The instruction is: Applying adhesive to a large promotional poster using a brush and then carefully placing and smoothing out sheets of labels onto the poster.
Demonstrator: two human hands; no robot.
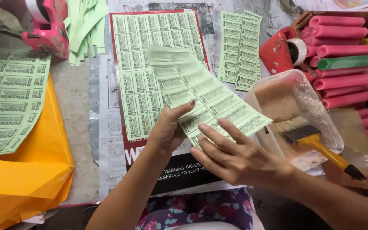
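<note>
The green label sheet sits at frame centre, lifted and tilted above the red board, apparently so it can be handled without disturbing the sheets already lying on that board. The left hand supports it from beneath at 6 o'clock, thumb over the lower edge and fingers clamped on the paper. The right hand lies flat on the sheet's lower right corner, fingers spread apart and pressing, not gripping.

At 3 o'clock a clear plastic tray holds a yellow-handled brush, set within reach of the right hand. Beyond it, pink foam rolls are stacked beside a red tape dispenser. At 12 o'clock lies another label stack. At 9 o'clock further sheets rest on yellow paper.

The tabletop is lined with newspaper. The room beyond it is not visible.
</note>
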